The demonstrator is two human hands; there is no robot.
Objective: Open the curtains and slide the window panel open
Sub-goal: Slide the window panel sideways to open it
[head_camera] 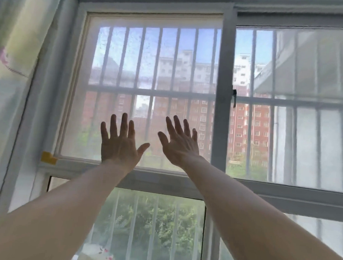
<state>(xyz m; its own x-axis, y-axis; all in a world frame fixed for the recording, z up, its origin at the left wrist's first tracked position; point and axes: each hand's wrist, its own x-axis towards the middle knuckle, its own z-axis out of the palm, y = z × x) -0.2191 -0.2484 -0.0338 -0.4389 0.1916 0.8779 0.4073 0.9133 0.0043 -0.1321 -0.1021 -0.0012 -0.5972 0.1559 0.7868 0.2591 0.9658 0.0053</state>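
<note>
Both my arms reach up toward the window. My left hand (119,141) and my right hand (181,142) are raised side by side with fingers spread, backs toward me, holding nothing, in front of the lower part of the left window panel (150,60), which has a hazy mesh screen. The sliding panel frame's grey upright (224,93) stands just right of my right hand, with a small black latch (234,96) on it. A pale patterned curtain (14,54) hangs bunched at the far left. I cannot tell whether my palms touch the screen.
Metal security bars (175,71) run outside the glass. The right pane (305,106) shows frosted sheeting behind bars. A yellow tape patch (48,157) sticks at the lower left corner of the frame. Fixed lower panes (148,227) sit below the grey sill rail (164,180).
</note>
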